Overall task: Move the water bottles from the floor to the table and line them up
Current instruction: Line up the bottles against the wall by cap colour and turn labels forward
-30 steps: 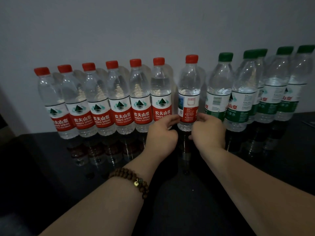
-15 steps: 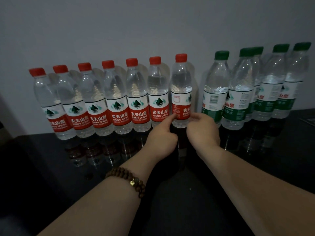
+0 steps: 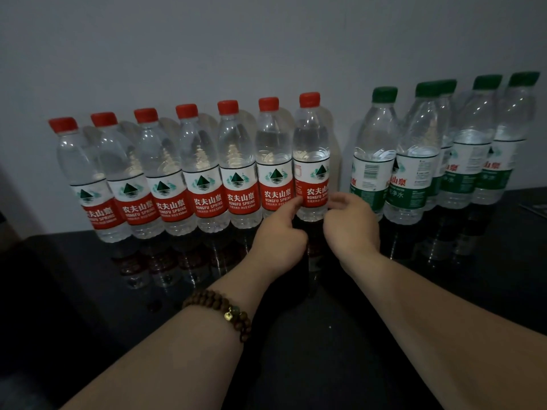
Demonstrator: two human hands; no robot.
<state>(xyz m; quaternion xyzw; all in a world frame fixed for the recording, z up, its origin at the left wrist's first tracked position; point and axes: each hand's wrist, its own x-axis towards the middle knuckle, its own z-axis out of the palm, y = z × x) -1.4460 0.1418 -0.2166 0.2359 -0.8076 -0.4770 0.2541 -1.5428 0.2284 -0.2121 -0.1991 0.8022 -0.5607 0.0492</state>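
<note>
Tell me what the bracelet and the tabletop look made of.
Bracelet: likely wooden beads, matte brown, plus a gold-coloured charm. Tabletop: glossy black, perhaps glass or lacquer, since it mirrors the red-capped bottles.

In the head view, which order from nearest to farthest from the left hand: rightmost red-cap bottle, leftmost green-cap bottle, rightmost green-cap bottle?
1. rightmost red-cap bottle, at the left hand's fingertip.
2. leftmost green-cap bottle, beyond the right hand.
3. rightmost green-cap bottle, at the row's far right.
</note>
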